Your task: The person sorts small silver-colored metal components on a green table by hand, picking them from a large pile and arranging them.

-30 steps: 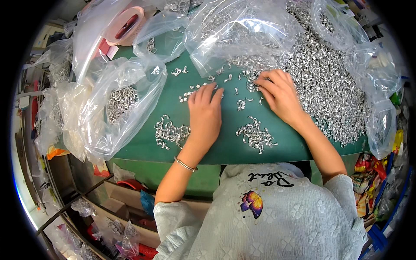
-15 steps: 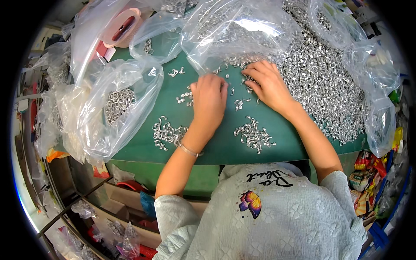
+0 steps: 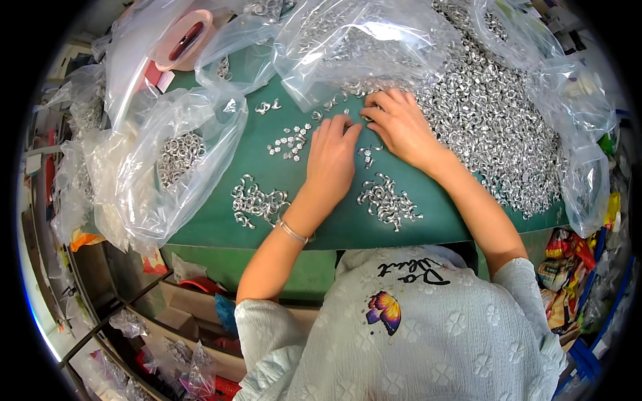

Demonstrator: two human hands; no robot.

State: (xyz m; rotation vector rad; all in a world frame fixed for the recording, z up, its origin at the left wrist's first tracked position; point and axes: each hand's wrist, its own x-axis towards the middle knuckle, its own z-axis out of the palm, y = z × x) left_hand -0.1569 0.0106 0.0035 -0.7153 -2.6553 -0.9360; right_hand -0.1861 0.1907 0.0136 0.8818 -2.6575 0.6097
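Observation:
My left hand (image 3: 332,155) is over the middle of the green table, fingers bent close together and tips pointing away from me. Whatever its fingertips hold is hidden. To its left lie small flower-shaped silver metal pieces (image 3: 291,141). My right hand (image 3: 405,134) rests just right of it, fingers bent and apart, tips down beside a few loose silver pieces (image 3: 366,119). Curved silver metal pieces form one small pile (image 3: 257,202) by my left wrist and another small pile (image 3: 390,204) nearer the front edge. A few more pieces (image 3: 368,156) lie between my hands.
A large heap of silver metal pieces (image 3: 491,127) covers the table's right side. Clear plastic bags (image 3: 364,53) of pieces lie at the back, and another bag (image 3: 221,150) at the left. A pink basket (image 3: 208,30) holds a dark red object. Drawers (image 3: 194,321) stand below left.
My left hand has moved slightly right, uncovering more of the flower-shaped pieces. My right hand has shifted a little left, bringing its fingertips closer to the left hand.

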